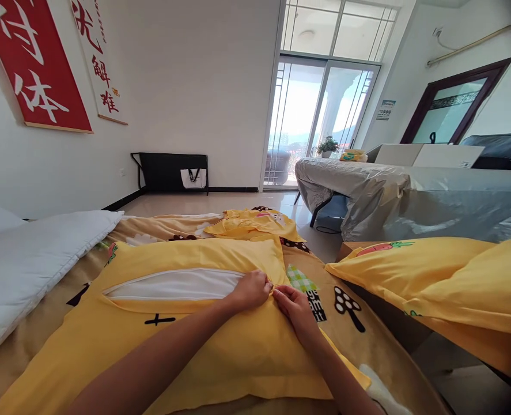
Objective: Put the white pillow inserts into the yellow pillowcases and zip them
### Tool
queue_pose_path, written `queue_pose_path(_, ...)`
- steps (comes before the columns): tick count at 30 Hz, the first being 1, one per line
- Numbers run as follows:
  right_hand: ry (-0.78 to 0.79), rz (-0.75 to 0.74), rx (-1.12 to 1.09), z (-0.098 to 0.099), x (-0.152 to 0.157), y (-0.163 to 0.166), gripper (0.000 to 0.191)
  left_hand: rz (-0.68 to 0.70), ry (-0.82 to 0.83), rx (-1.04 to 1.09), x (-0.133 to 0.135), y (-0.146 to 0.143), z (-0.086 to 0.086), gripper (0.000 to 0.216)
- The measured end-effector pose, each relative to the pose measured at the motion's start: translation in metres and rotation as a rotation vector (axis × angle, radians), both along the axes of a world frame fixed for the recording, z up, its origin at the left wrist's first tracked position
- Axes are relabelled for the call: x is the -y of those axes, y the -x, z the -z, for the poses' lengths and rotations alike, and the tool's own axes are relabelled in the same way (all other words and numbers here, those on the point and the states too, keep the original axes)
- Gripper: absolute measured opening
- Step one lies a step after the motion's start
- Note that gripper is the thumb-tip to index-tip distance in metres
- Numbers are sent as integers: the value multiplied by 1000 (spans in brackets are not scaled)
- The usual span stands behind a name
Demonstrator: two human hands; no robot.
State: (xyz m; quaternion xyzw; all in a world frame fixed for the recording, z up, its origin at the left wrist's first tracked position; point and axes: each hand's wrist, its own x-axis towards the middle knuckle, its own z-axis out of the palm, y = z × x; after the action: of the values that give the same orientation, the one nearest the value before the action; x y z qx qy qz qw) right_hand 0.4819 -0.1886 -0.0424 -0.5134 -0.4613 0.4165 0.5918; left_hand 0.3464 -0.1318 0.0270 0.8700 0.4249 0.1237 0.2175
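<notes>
A yellow pillowcase (pixel 238 351) lies flat in front of me with a white pillow (pixel 173 285) inside it. The pillow shows through a long slit that gapes across the upper part of the case. My left hand (pixel 252 289) is closed on the fabric at the slit's right end. Close beside it, my right hand (pixel 296 308) pinches the same edge, with fingertips almost touching those of the left. Any zip pull between the fingers is too small to make out.
Under the pillowcase spreads a tan patterned blanket (pixel 350 346). White pillows (pixel 43 253) lie at the left, folded yellow cloth (pixel 255 223) beyond. A filled yellow pillowcase (pixel 445 276) rests at the right, near a plastic-covered table (pixel 445 193). A black folded frame (pixel 164 173) leans against the wall.
</notes>
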Motion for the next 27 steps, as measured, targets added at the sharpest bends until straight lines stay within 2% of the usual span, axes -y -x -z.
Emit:
queue_pose_path(2,-91,66,201,-5,-1,-9,39,8,-31,-3,1,0,1,27)
queue_pose_path(4,-253,125,447,-11,-2,-18,31,18,-58,-8,2,1,1,28)
queue_pose_path(6,-395,99,686,-15,-3,-21,24,26,-87,-16,2,0,1,27)
queue_pose_path(8,-475,79,880,-14,-6,-20,19,34,-119,-25,3,0,1,27)
queue_pose_path(10,-531,162,1012,-10,-10,-17,19,43,-149,-36,4,-1,0,27)
queue_pose_path(13,-625,288,1084,-2,-16,-14,19,59,-189,-59,4,1,-6,26)
queue_pose_path(18,-699,339,1059,5,-17,-19,16,57,-240,-109,1,23,-25,23)
queue_pose_path(23,-603,292,1150,1,-12,-17,15,61,-252,-137,1,58,-33,22)
queue_pose_path(27,-534,289,1128,-18,-8,-4,22,52,-245,-95,-3,65,-31,21)
